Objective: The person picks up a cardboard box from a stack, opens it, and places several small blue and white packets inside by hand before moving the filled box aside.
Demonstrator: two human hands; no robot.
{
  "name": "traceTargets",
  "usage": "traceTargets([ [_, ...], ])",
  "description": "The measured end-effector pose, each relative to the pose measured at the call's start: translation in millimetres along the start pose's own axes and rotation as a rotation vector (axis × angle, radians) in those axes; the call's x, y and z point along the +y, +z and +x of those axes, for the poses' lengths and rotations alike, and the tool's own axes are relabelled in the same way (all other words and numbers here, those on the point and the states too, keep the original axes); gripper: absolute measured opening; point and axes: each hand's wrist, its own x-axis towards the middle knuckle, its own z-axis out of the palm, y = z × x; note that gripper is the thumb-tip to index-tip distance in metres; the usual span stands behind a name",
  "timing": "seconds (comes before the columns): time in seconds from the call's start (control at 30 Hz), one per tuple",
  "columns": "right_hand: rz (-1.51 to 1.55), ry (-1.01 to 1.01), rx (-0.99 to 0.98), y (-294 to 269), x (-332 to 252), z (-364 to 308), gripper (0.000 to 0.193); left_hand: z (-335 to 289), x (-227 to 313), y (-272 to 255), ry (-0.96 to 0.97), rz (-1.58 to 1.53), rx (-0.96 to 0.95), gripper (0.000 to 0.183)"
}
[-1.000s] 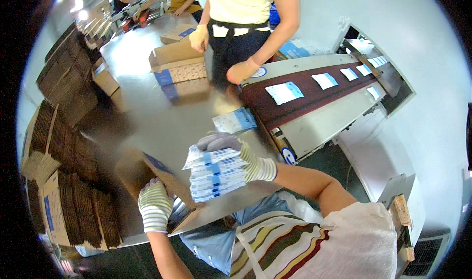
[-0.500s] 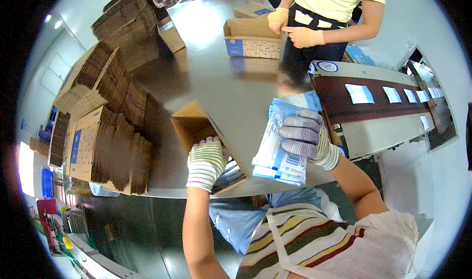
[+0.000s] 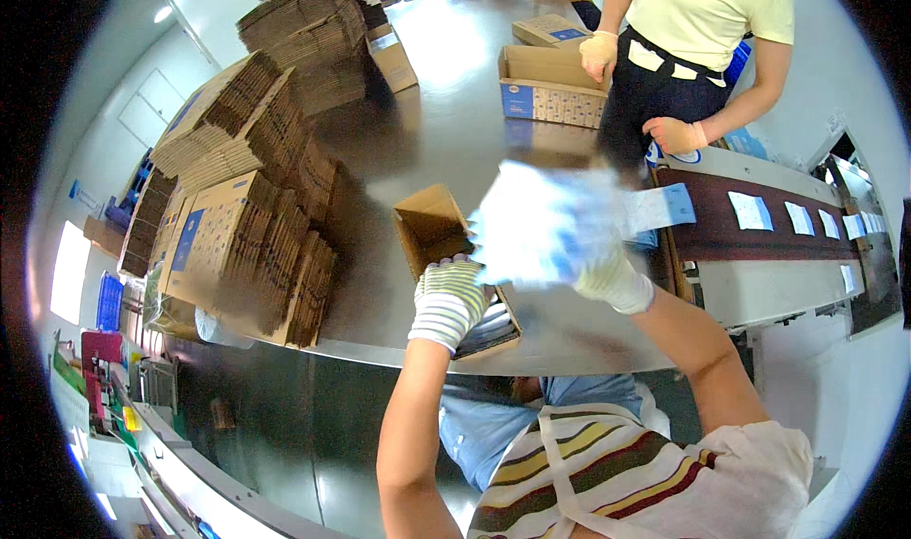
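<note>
A small open cardboard box [image 3: 424, 218] lies in front of me on the metal table, with packets [image 3: 492, 324] in its near end. My left hand [image 3: 448, 302], in a striped glove, reaches into this box; its fingers are curled and what they press on is hidden. To the right, my right hand [image 3: 612, 278], gloved too, grips a stack of blue-and-white packets [image 3: 546, 224]. That stack is smeared by motion, its near edge close to the left hand. Just beyond it, a few more packets [image 3: 660, 207] lie at the conveyor's end.
Flattened cartons [image 3: 237, 254] are piled high at the left. Packets lie spaced along a maroon conveyor belt [image 3: 707, 221] on the right. Across the table, a person in a yellow shirt [image 3: 697, 8] stands beside a larger open carton [image 3: 550, 102].
My right hand has raised the packets and swung them left toward the box; they are now blurred. The scene has shifted rightward in view. The person opposite has moved their hands apart.
</note>
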Motion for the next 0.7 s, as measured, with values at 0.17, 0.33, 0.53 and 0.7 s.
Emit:
traceTargets([
  [0.17, 0.096, -0.168, -0.093, 57.8, 7.5, 57.5, 0.027, 2.4, -4.4, 16.2, 0.077, 0.01, 0.33, 0.037],
  [0.33, -0.224, 0.359, -0.643, 110.3, 48.2, 60.5, 0.075, -2.5, 6.0, 4.5, 0.054, -0.059, 0.147, 0.035],
  [0.53, -0.368, 0.396, -0.912, 95.9, 34.8, 82.1, 0.078, -1.3, 4.2, 9.6, 0.059, 0.033, 0.144, 0.03],
  [0.7, -0.23, 0.143, -0.811, 90.4, 68.5, 62.8, 0.068, -3.9, 16.8, -7.9, 0.102, -0.027, 0.088, 0.03],
])
